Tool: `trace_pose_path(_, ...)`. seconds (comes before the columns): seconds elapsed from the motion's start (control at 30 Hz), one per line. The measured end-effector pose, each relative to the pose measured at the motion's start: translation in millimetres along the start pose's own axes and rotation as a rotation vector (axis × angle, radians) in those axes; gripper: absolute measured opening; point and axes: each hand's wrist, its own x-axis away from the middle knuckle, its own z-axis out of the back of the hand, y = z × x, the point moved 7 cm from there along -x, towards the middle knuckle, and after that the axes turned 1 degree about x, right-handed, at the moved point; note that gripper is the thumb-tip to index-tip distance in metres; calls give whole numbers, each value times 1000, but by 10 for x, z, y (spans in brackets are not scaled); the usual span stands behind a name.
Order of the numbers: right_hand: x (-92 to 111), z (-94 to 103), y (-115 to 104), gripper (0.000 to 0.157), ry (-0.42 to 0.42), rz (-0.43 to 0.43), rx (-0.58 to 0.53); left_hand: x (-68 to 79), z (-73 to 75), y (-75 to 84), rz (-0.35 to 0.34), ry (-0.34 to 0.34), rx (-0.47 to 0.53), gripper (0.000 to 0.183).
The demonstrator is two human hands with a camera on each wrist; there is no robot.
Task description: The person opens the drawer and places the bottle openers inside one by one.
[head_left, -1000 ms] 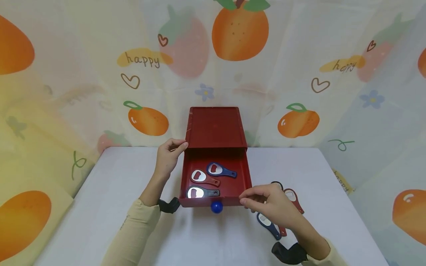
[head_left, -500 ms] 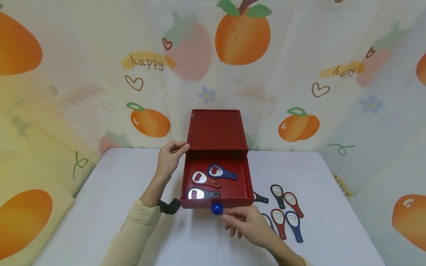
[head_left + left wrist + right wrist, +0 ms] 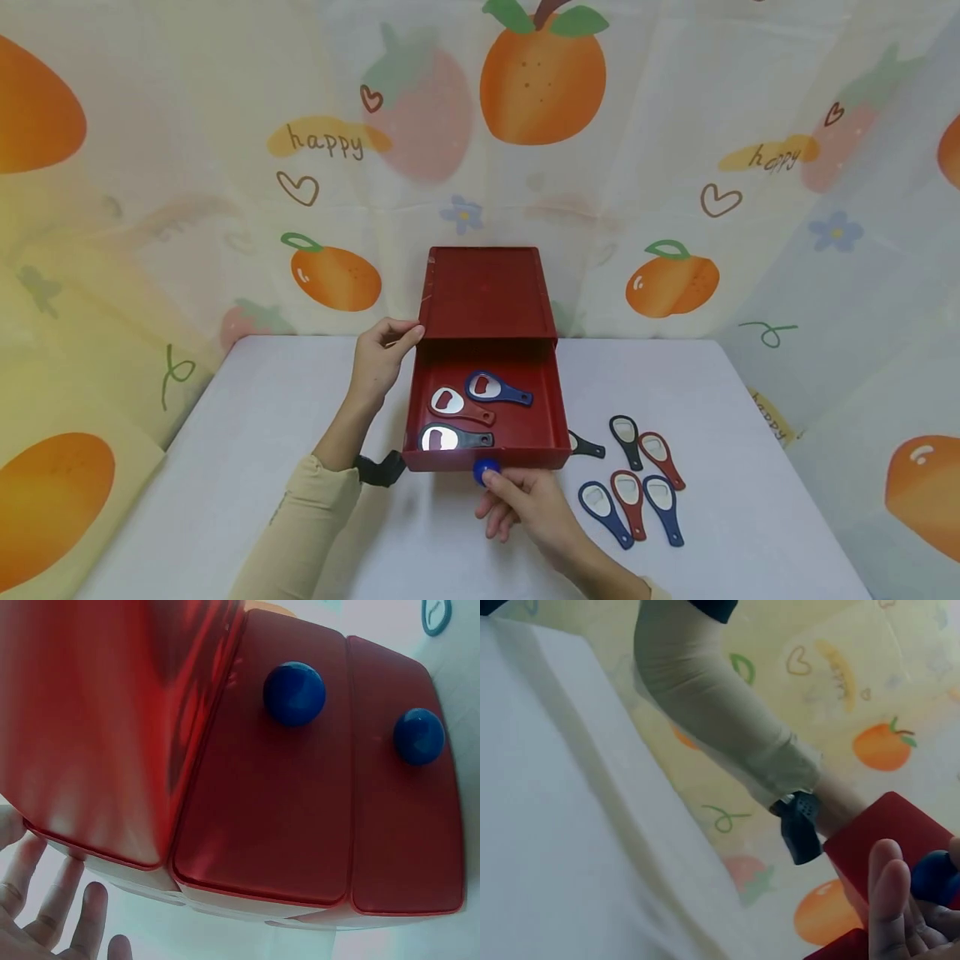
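The head camera looks forward and down across the table [image 3: 262, 400] from above, farther back; the left-wrist one faces the red cabinet [image 3: 262, 802] close up, turned sideways; the dim right-wrist one apparently looks across toward the left sleeve [image 3: 720, 727], which the head view shares.

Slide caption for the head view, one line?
Right hand grips the blue knob of an open red drawer holding three bottle openers.

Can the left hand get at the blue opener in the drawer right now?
Probably yes: the blue opener lies uncovered in the pulled-out drawer. The left hand, touching the cabinet, would mainly need to clear the drawer's left wall.
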Motion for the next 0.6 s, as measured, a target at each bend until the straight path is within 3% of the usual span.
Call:
trace_pose_path(0.33,-50,15,-13,48,39,28,-17,15,-13,11,76,-29,0,30)
trace_pose_path(0.6,-206,59,-97,47,56,96,-39,-5,-7,2,120,-44,-14,34)
